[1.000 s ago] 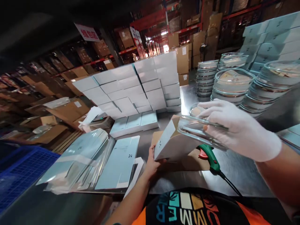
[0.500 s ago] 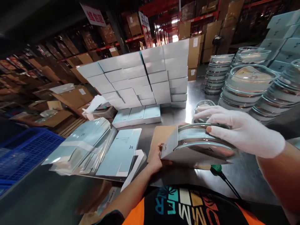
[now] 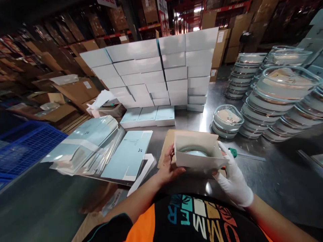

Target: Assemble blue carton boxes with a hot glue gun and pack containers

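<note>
Between my hands is a white cardboard box (image 3: 199, 162), its open end tilted up toward me. Inside it lies a round glass dish (image 3: 195, 153), only its curved rim and pale middle showing. My bare left hand (image 3: 169, 166) grips the box's left side, thumb along the near face. On the right end, my right hand (image 3: 232, 179) in a white glove is closed around the box, its fingertips partly hidden behind it. Under and behind the box lies a sheet of brown cardboard (image 3: 165, 151).
White boxes (image 3: 148, 72) are stacked like a wall at the back. Stacks of glass dishes (image 3: 275, 97) stand on the right, with a shorter stack (image 3: 227, 119) nearer. Flat pale-blue cartons (image 3: 128, 156) lie left. A green-headed tool (image 3: 232, 153) lies right of the box.
The glass dishes at the box's mouth have gone inside. My right hand has moved down and left from them onto the box's right end, and the box has been tipped upward.
</note>
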The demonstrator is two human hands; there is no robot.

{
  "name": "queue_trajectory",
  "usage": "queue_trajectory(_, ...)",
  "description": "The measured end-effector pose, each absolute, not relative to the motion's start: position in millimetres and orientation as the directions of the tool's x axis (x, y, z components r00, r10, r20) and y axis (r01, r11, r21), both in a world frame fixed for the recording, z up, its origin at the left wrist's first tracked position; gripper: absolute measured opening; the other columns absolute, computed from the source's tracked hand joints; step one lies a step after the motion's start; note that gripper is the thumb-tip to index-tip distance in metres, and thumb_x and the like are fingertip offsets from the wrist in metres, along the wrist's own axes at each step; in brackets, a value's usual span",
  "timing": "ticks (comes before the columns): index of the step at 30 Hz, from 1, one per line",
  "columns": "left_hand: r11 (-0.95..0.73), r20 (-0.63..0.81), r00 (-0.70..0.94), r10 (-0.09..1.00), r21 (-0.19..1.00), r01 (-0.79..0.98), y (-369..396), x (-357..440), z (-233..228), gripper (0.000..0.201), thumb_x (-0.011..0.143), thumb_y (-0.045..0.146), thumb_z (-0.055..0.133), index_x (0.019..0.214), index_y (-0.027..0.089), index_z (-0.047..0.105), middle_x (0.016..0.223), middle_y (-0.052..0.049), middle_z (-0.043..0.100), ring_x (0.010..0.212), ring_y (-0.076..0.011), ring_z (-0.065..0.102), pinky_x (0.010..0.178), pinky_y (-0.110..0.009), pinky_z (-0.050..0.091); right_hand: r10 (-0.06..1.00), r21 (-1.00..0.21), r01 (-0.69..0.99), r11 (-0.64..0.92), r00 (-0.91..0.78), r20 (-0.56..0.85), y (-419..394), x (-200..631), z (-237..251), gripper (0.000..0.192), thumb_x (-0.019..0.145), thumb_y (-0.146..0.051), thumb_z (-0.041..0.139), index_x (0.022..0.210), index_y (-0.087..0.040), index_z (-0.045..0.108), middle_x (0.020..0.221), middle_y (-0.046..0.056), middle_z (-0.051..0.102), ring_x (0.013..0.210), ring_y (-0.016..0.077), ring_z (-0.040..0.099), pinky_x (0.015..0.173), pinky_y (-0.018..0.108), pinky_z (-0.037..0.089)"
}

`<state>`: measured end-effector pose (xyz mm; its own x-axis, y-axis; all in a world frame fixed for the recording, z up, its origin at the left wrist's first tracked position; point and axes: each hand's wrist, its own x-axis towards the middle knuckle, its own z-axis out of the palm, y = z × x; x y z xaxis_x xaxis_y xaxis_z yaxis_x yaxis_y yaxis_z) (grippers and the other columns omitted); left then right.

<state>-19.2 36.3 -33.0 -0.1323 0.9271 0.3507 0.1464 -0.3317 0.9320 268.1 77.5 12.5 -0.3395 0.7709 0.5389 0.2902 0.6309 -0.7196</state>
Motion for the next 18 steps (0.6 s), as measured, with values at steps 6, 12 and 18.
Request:
queue_trajectory(6,-0.536,0.575,-0.106,0.812,0.804,0.256,35,1,5,0.052,0.093,0.073,0.071,0.105,0.023,0.079,0.106,-0.012,0.076,0.118,-0.0333,0.068,0.117,-0.053,0.05,0.899,-0.907,0.109,0.407,-0.22,0.377,86,230,22,0.051,0.101,-0.067,0.06,0.127,-0.026,0.076,0.146,0.014,0.073,0.14,0.0384,0.067,0.116,0.057,0.056)
queue_trajectory(12,-0.424,0.492,-0.224,0.841,0.858,0.291,30,-6,-14,0.081,0.065,0.084,0.088,0.119,0.025,0.078,0.125,-0.015,0.073,0.14,-0.0406,0.059,0.125,-0.057,0.043,0.891,-0.88,0.151,0.451,-0.007,0.455,90,214,36,0.047,0.093,-0.03,0.067,0.139,-0.029,0.058,0.136,0.01,0.073,0.124,0.0292,0.072,0.111,0.052,0.058)
queue_trajectory(18,-0.389,0.49,-0.236,0.839,0.844,0.371,37,-24,-7,0.069,0.071,0.082,0.086,0.113,0.027,0.082,0.109,-0.011,0.079,0.125,-0.038,0.067,0.12,-0.058,0.047,0.892,-0.556,0.7,0.448,-0.308,0.331,123,270,37,0.032,0.097,-0.046,0.065,0.116,-0.021,0.07,0.119,0.017,0.075,0.11,0.0347,0.073,0.096,0.049,0.059)
